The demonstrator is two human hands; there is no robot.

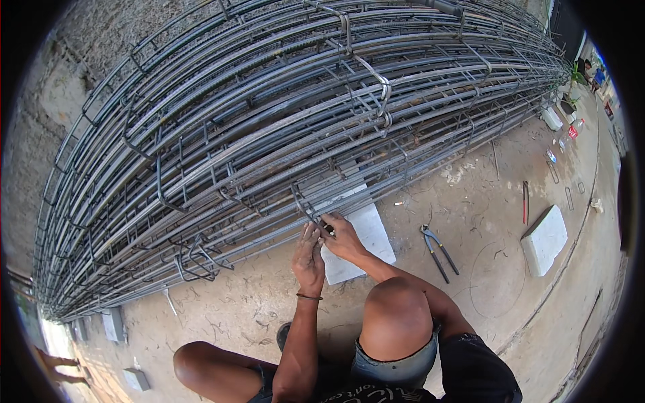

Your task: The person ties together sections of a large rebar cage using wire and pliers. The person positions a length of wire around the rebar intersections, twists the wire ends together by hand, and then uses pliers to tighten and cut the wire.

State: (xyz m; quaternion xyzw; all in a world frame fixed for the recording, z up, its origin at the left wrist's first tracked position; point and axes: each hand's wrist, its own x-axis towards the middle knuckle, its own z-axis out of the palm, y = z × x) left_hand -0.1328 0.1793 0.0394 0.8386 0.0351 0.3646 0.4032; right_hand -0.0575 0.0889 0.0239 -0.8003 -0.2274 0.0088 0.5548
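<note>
My left hand (308, 259) and my right hand (345, 237) meet at the near edge of a long stack of steel rebar cages (272, 146). The fingers of both hands are at a bent steel stirrup (304, 203) around the lowest bars; whether they grip it or a thin wire is too small to tell. A pale block (365, 237) lies on the ground under the bars, just behind my right hand. Several loose stirrups (194, 264) hang together on the near bars to the left. Steel-fixing pincers (439, 252) with dark handles lie on the concrete at the right.
Another pale block (546, 242), a red-and-black tool (525, 201), a loop of wire (471, 287) and a plastic bottle (571, 133) lie on the right. Grey blocks (113, 325) stand at lower left. A person's legs (60, 370) show at the far left.
</note>
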